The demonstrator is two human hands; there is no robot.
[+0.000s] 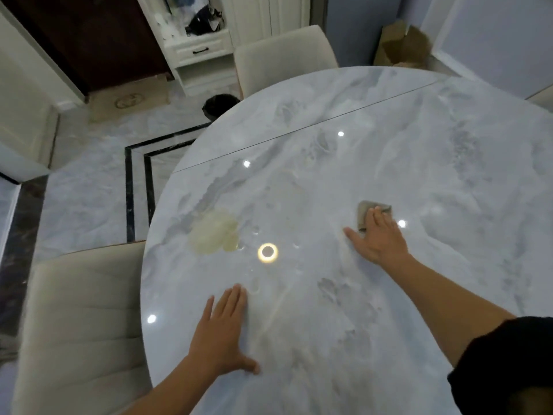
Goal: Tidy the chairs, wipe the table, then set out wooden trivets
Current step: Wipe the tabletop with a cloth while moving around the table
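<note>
- I think the job is in its middle part: wiping the table (449, 145).
- The right hand (378, 238) lies flat far out on the table top. Its fingers are straight, and they press down on a small grey-brown cloth (366, 212). They are not curled round it.
- The left hand (221, 333) rests flat on the table near the person. Its fingers are straight and spread a little, and it holds nothing. It looks like it is there to lean on.
- A pale yellow patch (214, 233) sits on the table, well to the left of the cloth. It looks like a spill or a smear, but I cannot be sure. If it is dirt, the cloth has to get to it.
- Small ring marks and drops show near the patch too, so I think a lot of wiping is left.
- The near chair (80, 324) is tucked close to the table edge on the left. The far chair (284, 55) stands right up against the far edge.
- So the chair part looks done for these two. I cannot see any other chairs well enough to tell.
- I see no wooden trivets anywhere on the table, so that last part is not started.
- A white cabinet (200, 49) and a brown box (401, 44) stand by the walls.
</note>
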